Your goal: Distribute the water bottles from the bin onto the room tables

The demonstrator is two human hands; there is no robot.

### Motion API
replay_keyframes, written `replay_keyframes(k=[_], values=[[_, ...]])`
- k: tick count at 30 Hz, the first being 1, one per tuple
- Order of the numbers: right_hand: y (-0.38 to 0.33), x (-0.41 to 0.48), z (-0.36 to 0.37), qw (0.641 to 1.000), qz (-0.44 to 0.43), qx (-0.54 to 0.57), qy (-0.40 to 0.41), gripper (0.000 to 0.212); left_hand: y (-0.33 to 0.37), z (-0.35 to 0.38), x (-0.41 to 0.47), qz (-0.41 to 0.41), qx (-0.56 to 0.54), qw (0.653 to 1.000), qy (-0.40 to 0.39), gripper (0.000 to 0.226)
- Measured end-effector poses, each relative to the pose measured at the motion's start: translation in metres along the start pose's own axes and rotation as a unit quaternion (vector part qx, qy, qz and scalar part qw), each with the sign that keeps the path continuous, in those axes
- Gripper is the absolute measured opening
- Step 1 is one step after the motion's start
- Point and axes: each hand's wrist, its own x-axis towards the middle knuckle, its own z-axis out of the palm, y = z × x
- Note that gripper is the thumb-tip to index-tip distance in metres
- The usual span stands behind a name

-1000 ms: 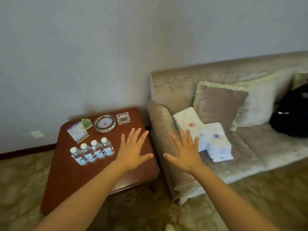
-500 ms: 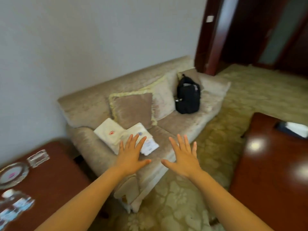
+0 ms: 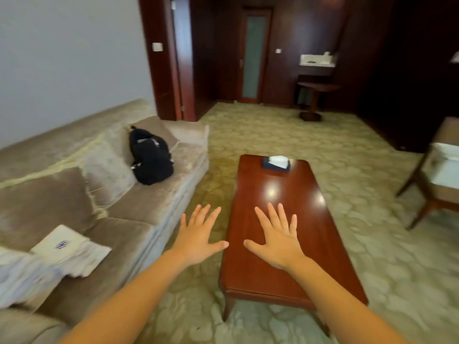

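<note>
A beige sofa (image 3: pixel 104 194) fills the left half of the frame, and a long dark red coffee table (image 3: pixel 293 244) runs up the centre right over patterned carpet (image 3: pixel 372 219). Both bare hands are held out flat in the lower middle, palms down and fingers spread wide, holding nothing: the left hand (image 3: pixel 198 238) hangs over the carpet in the gap between sofa and table, and the right hand (image 3: pixel 278 240) is above the near part of the tabletop; whether it touches the wood cannot be told. A black backpack (image 3: pixel 151 160) sits on the sofa's far seat against the cushions, folded white towels (image 3: pixel 67 252) lie on its near seat at lower left, and a tissue box (image 3: pixel 277 163) stands on the table's far end. A wooden chair (image 3: pixel 437 175) shows at the right edge. No water bottles or bin appear in this view. Compared with a second ago, the view has swung right: the small side table with four bottles, then at lower left, has left the frame, while the hands keep the same spread pose.
</note>
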Motion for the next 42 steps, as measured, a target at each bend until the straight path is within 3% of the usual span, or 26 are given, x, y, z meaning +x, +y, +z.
replay_keyframes(k=[11,17,31,42], values=[[0.195,-0.082,-0.045,0.972,0.225,0.018,0.063,0.095,0.219,0.051,0.098,0.216,0.020,0.975,-0.049,0.088],[0.297,-0.096,-0.060,0.951,0.296,0.016,0.082,0.095,0.327,0.095,0.161,0.296,0.023,0.953,-0.065,0.089],[0.564,-0.095,-0.165,0.892,0.431,-0.029,0.130,0.093,0.604,0.149,0.343,0.427,-0.007,0.895,-0.124,0.093],[0.780,-0.084,-0.222,0.880,0.451,-0.029,0.147,0.092,0.811,0.198,0.443,0.452,-0.005,0.884,-0.118,0.093]])
